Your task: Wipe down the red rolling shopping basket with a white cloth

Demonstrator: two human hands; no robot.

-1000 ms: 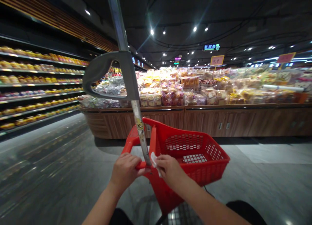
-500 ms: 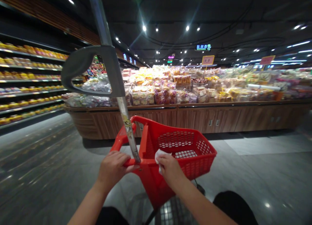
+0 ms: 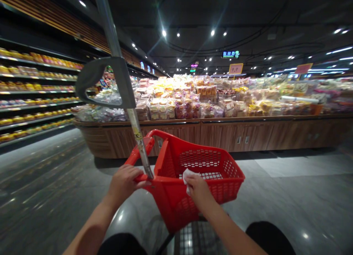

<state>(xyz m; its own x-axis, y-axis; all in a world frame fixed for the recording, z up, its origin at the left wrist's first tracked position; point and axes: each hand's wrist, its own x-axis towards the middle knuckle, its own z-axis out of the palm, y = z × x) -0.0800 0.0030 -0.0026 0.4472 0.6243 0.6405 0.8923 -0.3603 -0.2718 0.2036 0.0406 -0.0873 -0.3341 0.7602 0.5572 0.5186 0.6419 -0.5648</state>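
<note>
A red plastic shopping cart (image 3: pixel 176 199) with a perforated basket stands directly in front of me. My left hand (image 3: pixel 125 182) is wrapped around the near end of its red handle (image 3: pixel 135 153). Between the fingers of my right hand (image 3: pixel 198 188) is a crumpled white tissue (image 3: pixel 188 176), pressed against the basket's near rim. A metal pole (image 3: pixel 138 133) with a grey plastic loop grip (image 3: pixel 125 84) rises beside the handle and leans to the left. Where the pole's lower end is fixed cannot be made out.
A wood-panelled display counter (image 3: pixel 220 137) piled with packaged food (image 3: pixel 187 100) runs across ahead. Shelves of yellow-topped goods (image 3: pixel 35 84) line the left. Grey shiny floor (image 3: pixel 289 196) surrounds the cart, and my dark-clad knees (image 3: pixel 267 236) show at the bottom.
My right hand and the tissue have slid right along the basket rim. My left hand has shifted slightly left with the handle, and the pole's lower part also moved left.
</note>
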